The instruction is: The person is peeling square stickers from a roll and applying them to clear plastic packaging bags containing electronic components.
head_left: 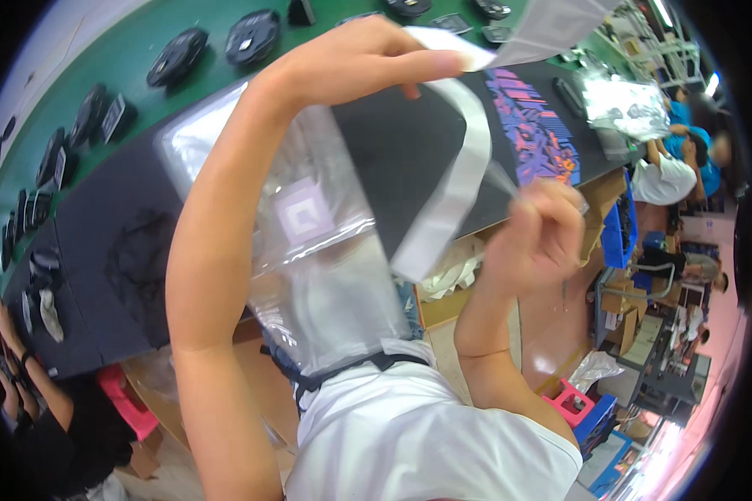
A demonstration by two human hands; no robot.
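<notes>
My left hand (368, 63) reaches over the dark table mat, thumb and fingers closed on a white paper strip (459, 179). It looks like a label strip; one blurred end hangs down in a curl, and a wider part (556, 32) extends to the upper right. My right hand (536, 234) is raised at the table's near edge, fingertips pinched together. A faint translucent streak beside them is too blurred to name. Beneath my left forearm lies a clear plastic bag (322, 154) bearing a square whitish label (303, 210). Clear plastic (342, 292) also overhangs the edge towards my waist.
A purple and orange patterned piece (535, 125) lies right of the strip. Shiny clear bags (622, 104) are piled beyond it. Several black devices (252, 37) line the green surface behind. A blue bin (620, 221) stands at right; other people work at both sides.
</notes>
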